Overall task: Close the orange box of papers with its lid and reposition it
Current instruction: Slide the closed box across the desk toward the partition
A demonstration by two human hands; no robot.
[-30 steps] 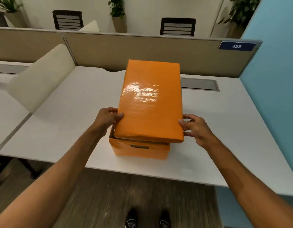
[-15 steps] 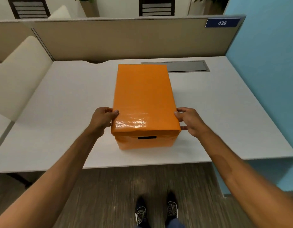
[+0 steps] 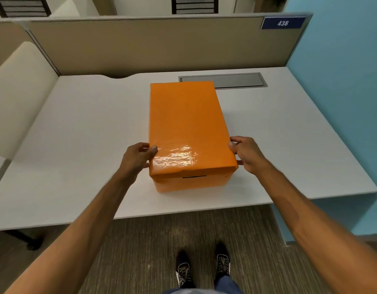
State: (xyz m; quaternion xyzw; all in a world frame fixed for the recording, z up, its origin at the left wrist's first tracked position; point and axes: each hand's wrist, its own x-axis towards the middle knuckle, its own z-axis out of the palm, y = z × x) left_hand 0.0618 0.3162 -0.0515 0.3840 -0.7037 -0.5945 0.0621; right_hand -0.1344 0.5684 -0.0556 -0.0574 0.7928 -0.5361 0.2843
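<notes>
White desk (image 3: 77,145) against one beige partition (image 3: 141,45), one orange box (image 3: 191,183) near our front edge, one lid (image 3: 185,124) seated on it, our left hand (image 3: 136,159) and right hand (image 3: 246,153) each curled around a lid side edge, two shoes (image 3: 202,270) below.

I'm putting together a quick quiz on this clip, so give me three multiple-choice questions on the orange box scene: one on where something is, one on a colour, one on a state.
1. Where does the grey cable hatch lie relative to the orange box?
A. Behind it
B. In front of it
C. Under it

2. What colour is the sign reading 438?
A. Red
B. Blue
C. Green

3. How is the lid?
A. Leaning on the partition
B. Seated on the box
C. Lying on the floor

Answers: 1 A, the hatch sits at the desk's far edge; 2 B, white digits on blue; 3 B, it covers the box, left hand and right hand on its sides.
</notes>
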